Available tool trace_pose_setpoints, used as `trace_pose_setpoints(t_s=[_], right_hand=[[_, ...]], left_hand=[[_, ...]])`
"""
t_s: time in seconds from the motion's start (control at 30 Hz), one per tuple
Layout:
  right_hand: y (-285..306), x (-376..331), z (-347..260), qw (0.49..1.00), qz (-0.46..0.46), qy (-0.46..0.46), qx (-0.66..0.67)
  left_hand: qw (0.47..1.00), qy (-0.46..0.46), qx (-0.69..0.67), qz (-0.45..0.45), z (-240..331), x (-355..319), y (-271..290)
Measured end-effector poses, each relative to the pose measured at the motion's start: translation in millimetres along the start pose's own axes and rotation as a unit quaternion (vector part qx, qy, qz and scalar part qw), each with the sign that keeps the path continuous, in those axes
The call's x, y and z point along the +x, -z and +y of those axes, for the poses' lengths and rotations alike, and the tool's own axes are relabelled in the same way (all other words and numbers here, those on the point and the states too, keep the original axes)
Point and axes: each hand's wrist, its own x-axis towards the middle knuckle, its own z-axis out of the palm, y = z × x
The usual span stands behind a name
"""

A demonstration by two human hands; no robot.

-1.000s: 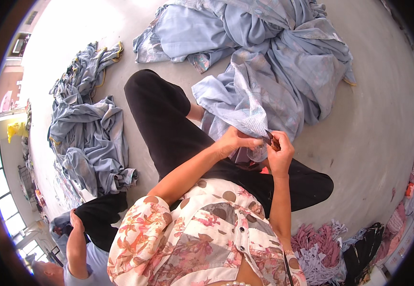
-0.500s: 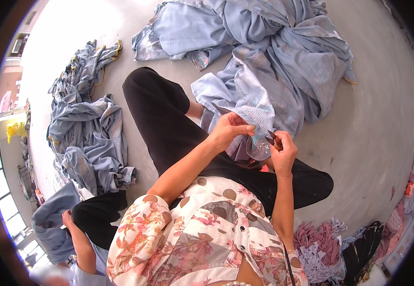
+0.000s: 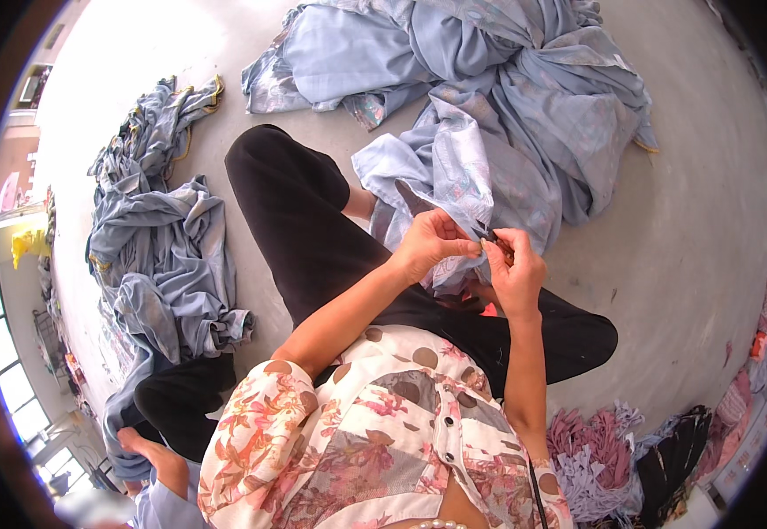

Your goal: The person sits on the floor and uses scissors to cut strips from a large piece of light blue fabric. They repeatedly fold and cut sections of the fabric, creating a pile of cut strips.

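Observation:
Light blue patterned cloth (image 3: 467, 163) spreads from a large heap on the floor to my lap. My left hand (image 3: 429, 247) is closed, its thumb and fingers pinching the near part of this cloth. My right hand (image 3: 517, 278) is wrapped round small dark thread snips (image 3: 488, 234), whose short blades point up and left. The fingertips of both hands nearly meet over the cloth. My fingers partly hide the snips and the pinched edge.
A twisted pile of blue-grey cloth (image 3: 172, 220) with yellow edging lies at left. Another person (image 3: 167, 467) sits at the lower left, a hand by blue cloth. Pink and pale fabric strips (image 3: 591, 454) are heaped at the lower right, next to black cloth (image 3: 674, 458).
My right hand has moved slightly up and left, bringing the snips to my left fingertips. The sparkly cloth end that hung between my hands has dropped. The other person's hand has moved down.

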Motion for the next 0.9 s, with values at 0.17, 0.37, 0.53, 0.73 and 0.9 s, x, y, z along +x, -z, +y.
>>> trace_pose_setpoints(t_s=[0.17,0.37,0.53,0.73,0.9], right_hand=[[1.0,-0.9,-1.2,0.998,0.030,-0.047,0.012],[1.7,-4.5,1.0,0.997,0.023,-0.061,0.042],[-0.6,1.2,-5.9,0.999,0.009,-0.041,0.029],[-5.4,-2.8,0.0,0.998,0.021,-0.051,0.039],[-0.7,-2.8,8.7,0.841,0.104,-0.244,0.471]], left_hand=[[1.000,-0.005,0.016,-0.007,-0.3,0.0,1.1],[1.000,-0.004,0.025,0.009,0.7,0.3,-1.2],[0.998,0.003,0.055,-0.007,-6.7,1.0,-1.3],[0.997,-0.002,0.080,-0.011,-9.2,0.6,-3.5],[0.999,0.013,0.046,-0.012,-10.5,-0.8,-4.1]])
